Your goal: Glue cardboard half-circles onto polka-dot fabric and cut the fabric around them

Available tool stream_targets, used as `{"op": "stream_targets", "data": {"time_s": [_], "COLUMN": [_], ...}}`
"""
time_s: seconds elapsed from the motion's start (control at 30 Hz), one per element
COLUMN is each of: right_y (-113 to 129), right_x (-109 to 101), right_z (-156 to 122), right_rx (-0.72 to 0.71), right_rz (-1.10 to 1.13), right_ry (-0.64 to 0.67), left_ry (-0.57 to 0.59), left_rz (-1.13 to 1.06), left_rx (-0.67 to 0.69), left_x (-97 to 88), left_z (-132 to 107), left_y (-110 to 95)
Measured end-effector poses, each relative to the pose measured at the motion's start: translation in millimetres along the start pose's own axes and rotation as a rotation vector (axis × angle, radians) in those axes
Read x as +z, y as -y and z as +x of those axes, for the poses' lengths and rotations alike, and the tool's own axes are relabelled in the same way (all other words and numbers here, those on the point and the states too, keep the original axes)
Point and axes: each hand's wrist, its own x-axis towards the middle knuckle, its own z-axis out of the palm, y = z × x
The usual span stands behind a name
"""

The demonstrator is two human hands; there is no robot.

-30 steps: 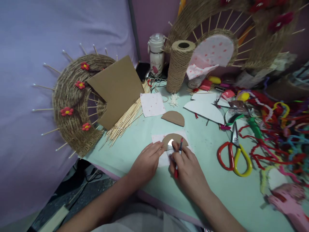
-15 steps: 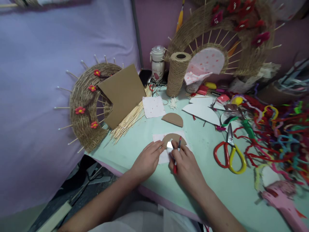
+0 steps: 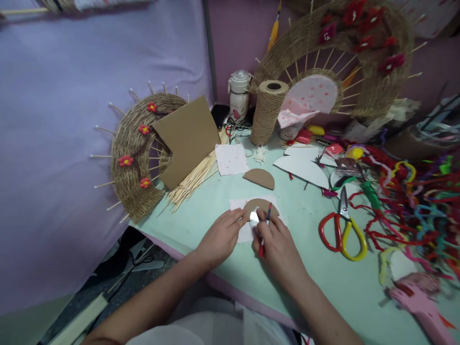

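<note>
My right hand [image 3: 278, 249] is closed around a red pen [image 3: 266, 225], whose tip rests at a brown cardboard half-disc [image 3: 261, 206]. The half-disc lies on a white dotted cloth piece [image 3: 240, 207] on the pale green table [image 3: 323, 287]. A shiny roll of tape [image 3: 254, 218] sits between my hands on the half-disc. My left hand [image 3: 221, 235] lies on the cloth with its fingers stretched out, its fingertips pressing the left edge of the half-disc. A second brown half-disc [image 3: 259, 178] lies a little farther back.
Red-and-yellow scissors [image 3: 343, 230] lie to the right, beside a heap of coloured pipe cleaners [image 3: 413, 191]. A twine spool [image 3: 268, 111], a white jar [image 3: 239, 96], wooden sticks [image 3: 190, 179], a cardboard sheet [image 3: 187, 136] and woven twine fans [image 3: 134, 158] stand behind. A pink glue gun [image 3: 420, 297] lies at the front right.
The view has shifted a little, tilting up and to the left. Both hands stay on the half-disc, and the pen has barely moved.
</note>
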Motion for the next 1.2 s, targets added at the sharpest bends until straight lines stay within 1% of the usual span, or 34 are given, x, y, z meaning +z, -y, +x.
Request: {"op": "stream_targets", "data": {"time_s": [0.2,0.37,0.53,0.8,1.1,1.2], "right_y": [0.8,0.0,-0.6,-1.7,-2.1,-1.6], "right_x": [-0.3,0.0,0.8,0.5,-0.3,-1.3], "right_z": [0.1,-0.6,-0.8,-1.5,-0.9,-0.5], "right_rx": [0.01,0.022,0.009,0.003,0.022,0.031], "right_rz": [0.016,0.023,0.007,0.04,0.055,0.063], "right_ry": [-0.012,0.009,-0.011,0.004,0.005,0.016], "left_ry": [-0.001,-0.004,-0.015,-0.019,-0.01,-0.023], "left_rz": [-0.002,0.008,0.014,0.001,0.005,-0.038], "left_rx": [-0.003,0.005,0.007,0.004,0.003,-0.007], "left_x": [0.3,-0.3,0.3,2.6,-1.5,-3.7], "left_z": [-0.4,-0.2,-0.3,-1.7,0.4,-0.2], "left_y": [-0.2,-0.4,-0.4,0.9,-2.7,-2.3]}}
